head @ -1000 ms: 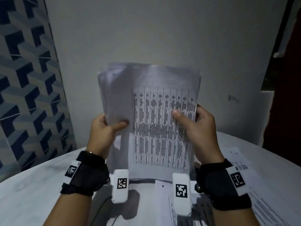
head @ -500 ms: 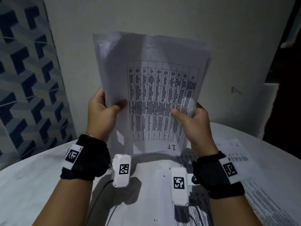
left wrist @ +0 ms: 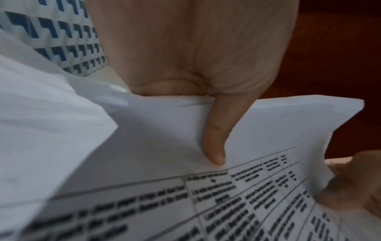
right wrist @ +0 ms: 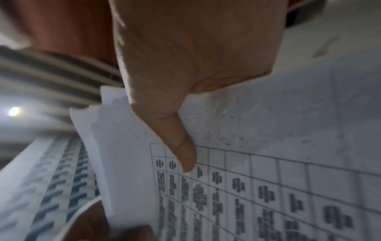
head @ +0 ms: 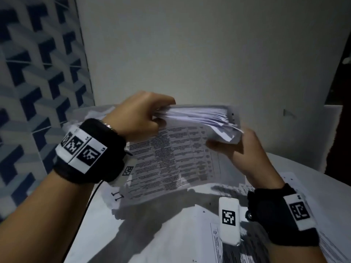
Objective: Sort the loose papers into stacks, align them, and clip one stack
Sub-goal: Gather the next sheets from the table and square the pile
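A thick stack of white papers (head: 180,158) hangs in the air over the table, turned sideways, with a printed table on the sheet that faces me. My left hand (head: 152,118) grips its upper left end from above, fingers curled over the edge. In the left wrist view the thumb (left wrist: 214,146) presses on the top sheet of the stack (left wrist: 144,163). My right hand (head: 228,147) holds the fanned right end from below. Its thumb (right wrist: 181,150) lies on the printed sheet (right wrist: 257,187).
Below stands a round white table (head: 152,240). Printed sheets (head: 334,249) lie on it at the lower right, and more papers (head: 95,114) lie behind my left wrist. A pale wall (head: 190,54) stands close behind, a blue patterned panel (head: 38,73) at the left.
The stack stood upright before the wall with a hand on each side. It is now turned sideways and lower, my left hand over its top edge and my right hand under its right end.
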{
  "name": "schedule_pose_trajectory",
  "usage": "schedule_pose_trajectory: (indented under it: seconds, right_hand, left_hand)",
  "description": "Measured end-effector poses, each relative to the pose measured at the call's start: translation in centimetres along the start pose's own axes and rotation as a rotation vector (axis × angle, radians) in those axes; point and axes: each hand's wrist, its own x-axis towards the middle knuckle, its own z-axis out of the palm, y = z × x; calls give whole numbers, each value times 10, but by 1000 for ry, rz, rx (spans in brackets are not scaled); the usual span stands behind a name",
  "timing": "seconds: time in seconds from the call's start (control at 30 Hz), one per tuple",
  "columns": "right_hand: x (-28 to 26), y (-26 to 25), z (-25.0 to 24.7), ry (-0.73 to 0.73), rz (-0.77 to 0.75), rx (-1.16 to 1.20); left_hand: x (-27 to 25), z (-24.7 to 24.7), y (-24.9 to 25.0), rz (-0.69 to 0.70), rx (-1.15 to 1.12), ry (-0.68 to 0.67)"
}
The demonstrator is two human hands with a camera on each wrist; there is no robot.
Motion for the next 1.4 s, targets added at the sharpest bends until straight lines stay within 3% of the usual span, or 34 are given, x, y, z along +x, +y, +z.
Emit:
schedule_pose_trajectory:
  seconds: [0.1,0.17,0.2,0.27,0.37,0.43,0.5,0.53,0.57,0.67,0.73,0.83,0.93,1.07,1.2,1.33,1.4]
  right_hand:
    - [0,7,7,-16,27,126]
    - [-1,14,13,35,63,240]
    - [-2,16,15,54,95,311]
    - [-3,23,14,52,139,403]
    - [-2,30,5,34,155,469]
    - [0,37,0,45,168,535]
    - [2,42,-3,66,195,536]
    - [3,44,-4,84,207,520]
    - [3,46,-4,96,214,507]
    - [1,54,-4,165,191,412]
    - [1,60,1,187,144,263]
    - [2,65,9,224,116,193]
    - [1,69,10,221,170,171]
    - [1,72,8,257,296,275]
    - [0,68,9,315,284,334]
    - [0,65,9,336,259,334]
    - [0,63,7,341,249,328]
  left_hand:
    - [-2,8,-8,-3,-22,7]
    - [-8,22,-21,-45,7,133]
    - [-12,30,-28,-109,72,219]
    - [-27,41,-45,-370,71,387]
    - [-58,61,-75,-827,-513,482]
    - [-74,78,-86,-937,-932,363]
    - [-83,93,-85,-918,-1133,151]
    - [-85,100,-84,-912,-1178,120]
    - [-86,107,-85,-922,-1193,150]
    - [-79,119,-80,-962,-1054,401]
    - [-72,126,-73,-923,-937,526]
    - [-66,133,-59,-825,-874,600]
    - [-71,143,-57,-821,-914,581]
    - [-81,152,-64,-883,-1007,406]
    - [-86,148,-67,-893,-1077,399]
    - [-82,137,-63,-757,-1042,456]
    - [-76,128,-60,-636,-894,511]
